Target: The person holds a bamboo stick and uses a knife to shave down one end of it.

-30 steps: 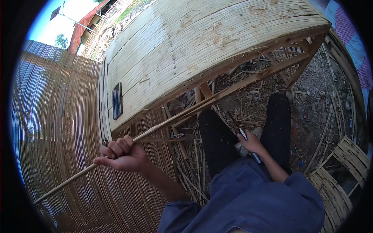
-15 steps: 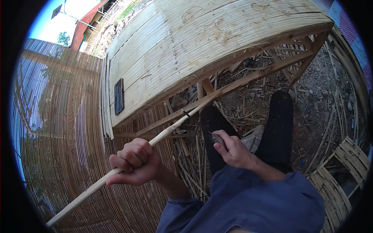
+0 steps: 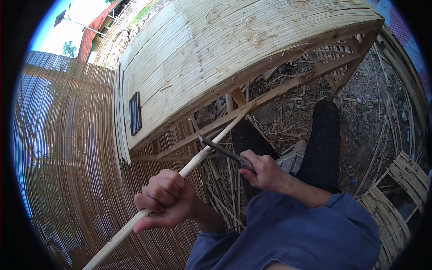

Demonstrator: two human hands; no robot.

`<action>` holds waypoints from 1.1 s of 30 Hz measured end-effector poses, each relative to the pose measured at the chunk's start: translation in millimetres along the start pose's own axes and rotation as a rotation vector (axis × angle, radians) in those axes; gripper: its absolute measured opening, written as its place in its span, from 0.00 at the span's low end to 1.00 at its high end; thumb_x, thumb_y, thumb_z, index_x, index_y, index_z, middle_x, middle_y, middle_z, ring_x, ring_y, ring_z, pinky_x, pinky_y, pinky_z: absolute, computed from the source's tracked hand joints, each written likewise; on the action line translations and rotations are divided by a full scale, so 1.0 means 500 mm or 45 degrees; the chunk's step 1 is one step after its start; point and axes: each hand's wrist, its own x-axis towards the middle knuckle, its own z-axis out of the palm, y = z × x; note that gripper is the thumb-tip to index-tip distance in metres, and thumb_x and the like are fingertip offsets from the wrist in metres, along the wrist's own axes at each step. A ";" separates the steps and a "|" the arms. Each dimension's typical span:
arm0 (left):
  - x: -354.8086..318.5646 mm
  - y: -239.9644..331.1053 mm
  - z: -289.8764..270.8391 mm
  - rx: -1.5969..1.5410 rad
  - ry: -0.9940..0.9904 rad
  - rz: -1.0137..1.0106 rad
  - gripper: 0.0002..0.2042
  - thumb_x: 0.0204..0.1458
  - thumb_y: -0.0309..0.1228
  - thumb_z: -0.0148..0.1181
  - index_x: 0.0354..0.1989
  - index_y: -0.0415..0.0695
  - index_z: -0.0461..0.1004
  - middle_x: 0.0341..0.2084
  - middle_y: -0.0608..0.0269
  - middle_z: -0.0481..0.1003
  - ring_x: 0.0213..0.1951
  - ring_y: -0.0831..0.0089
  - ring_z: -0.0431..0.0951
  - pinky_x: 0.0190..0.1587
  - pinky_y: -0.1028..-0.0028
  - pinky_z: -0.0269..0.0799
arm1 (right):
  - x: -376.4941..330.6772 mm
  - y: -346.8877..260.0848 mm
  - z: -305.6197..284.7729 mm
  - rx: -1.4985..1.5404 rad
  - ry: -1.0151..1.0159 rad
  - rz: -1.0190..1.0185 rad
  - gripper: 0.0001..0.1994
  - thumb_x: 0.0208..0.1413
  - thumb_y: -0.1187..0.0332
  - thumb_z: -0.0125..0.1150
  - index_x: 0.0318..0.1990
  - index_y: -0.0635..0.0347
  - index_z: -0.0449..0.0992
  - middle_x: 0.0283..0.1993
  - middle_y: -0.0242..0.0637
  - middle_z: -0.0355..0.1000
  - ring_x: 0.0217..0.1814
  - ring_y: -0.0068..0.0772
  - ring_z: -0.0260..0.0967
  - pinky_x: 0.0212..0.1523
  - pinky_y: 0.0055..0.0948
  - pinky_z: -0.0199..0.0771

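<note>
The left hand (image 3: pixel 166 198) has its fingers wrapped tightly around a long pale stick (image 3: pixel 195 160), apparently of wood or bamboo, in front of the person. The stick's long axis slants from the lower left, at the picture's near edge, up and away to the right, and its far end overlaps the brown wooden rail (image 3: pixel 288 87) under the pale slatted bamboo worktop (image 3: pixel 171 108); whether they touch, I cannot tell.

The right hand (image 3: pixel 265 173) has its fingers clenched on the handle of a dark, narrow-bladed knife (image 3: pixel 225 152). From this hand the stick lies to the left, and the blade points up and left across it, just beyond the left fist. Blade and stick cross at a steep angle; contact between them is unclear. The left hand is the nearer one, gripping the stick itself.

No brand, label or writing can be read anywhere, including on the dark rectangular object (image 3: pixel 135 113) lying on the worktop.
</note>
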 end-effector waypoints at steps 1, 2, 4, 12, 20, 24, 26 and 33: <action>-0.001 -0.002 0.004 0.004 -0.008 0.002 0.25 0.52 0.58 0.36 0.15 0.50 0.49 0.03 0.76 0.45 0.06 0.87 0.40 0.07 0.83 0.38 | 0.008 0.012 -0.010 0.050 -0.005 0.208 0.15 0.55 0.59 0.49 0.36 0.63 0.61 0.17 0.46 0.66 0.24 0.53 0.68 0.21 0.41 0.67; -0.002 -0.001 0.002 0.001 -0.001 0.008 0.25 0.52 0.58 0.36 0.15 0.50 0.49 0.03 0.76 0.45 0.06 0.87 0.40 0.07 0.83 0.38 | 0.007 0.014 -0.015 0.041 -0.010 0.207 0.15 0.55 0.59 0.49 0.36 0.63 0.61 0.17 0.46 0.66 0.24 0.53 0.68 0.21 0.41 0.67; 0.002 0.002 -0.017 -0.034 0.043 0.018 0.26 0.52 0.58 0.36 0.14 0.50 0.49 0.03 0.76 0.45 0.06 0.87 0.40 0.08 0.83 0.38 | 0.011 0.011 -0.014 0.123 -0.040 0.264 0.14 0.54 0.59 0.50 0.34 0.63 0.61 0.18 0.47 0.66 0.23 0.53 0.68 0.21 0.41 0.67; -0.004 -0.005 -0.019 -0.035 0.033 0.012 0.26 0.51 0.59 0.36 0.14 0.50 0.49 0.03 0.76 0.45 0.06 0.87 0.40 0.08 0.83 0.37 | 0.016 0.036 -0.006 -0.030 0.026 0.270 0.15 0.53 0.58 0.51 0.35 0.62 0.62 0.18 0.47 0.67 0.24 0.52 0.68 0.21 0.41 0.68; -0.003 0.003 -0.035 -0.034 0.097 0.005 0.26 0.51 0.59 0.35 0.14 0.50 0.48 0.04 0.76 0.45 0.06 0.87 0.40 0.08 0.83 0.36 | 0.024 0.042 -0.007 -0.016 0.046 0.225 0.14 0.53 0.59 0.52 0.34 0.62 0.63 0.17 0.44 0.65 0.21 0.50 0.67 0.20 0.36 0.66; -0.011 0.009 -0.035 -0.020 0.085 0.013 0.26 0.51 0.59 0.36 0.15 0.50 0.49 0.04 0.76 0.45 0.06 0.87 0.40 0.08 0.83 0.37 | 0.008 -0.022 -0.008 -0.017 -0.103 0.007 0.14 0.53 0.59 0.51 0.33 0.62 0.61 0.17 0.46 0.66 0.22 0.51 0.68 0.18 0.40 0.67; -0.007 0.010 -0.016 0.003 0.025 0.012 0.26 0.51 0.58 0.37 0.14 0.50 0.49 0.04 0.76 0.45 0.06 0.88 0.40 0.08 0.84 0.38 | 0.013 -0.049 -0.006 0.086 -0.137 0.011 0.15 0.53 0.58 0.52 0.33 0.62 0.60 0.17 0.46 0.66 0.21 0.50 0.69 0.19 0.40 0.67; -0.020 0.008 0.008 0.028 -0.001 0.029 0.26 0.51 0.58 0.38 0.13 0.49 0.48 0.03 0.77 0.45 0.05 0.88 0.41 0.07 0.84 0.40 | 0.015 -0.011 -0.011 -0.073 -0.043 0.117 0.15 0.53 0.59 0.52 0.34 0.63 0.61 0.17 0.44 0.66 0.21 0.49 0.68 0.19 0.38 0.67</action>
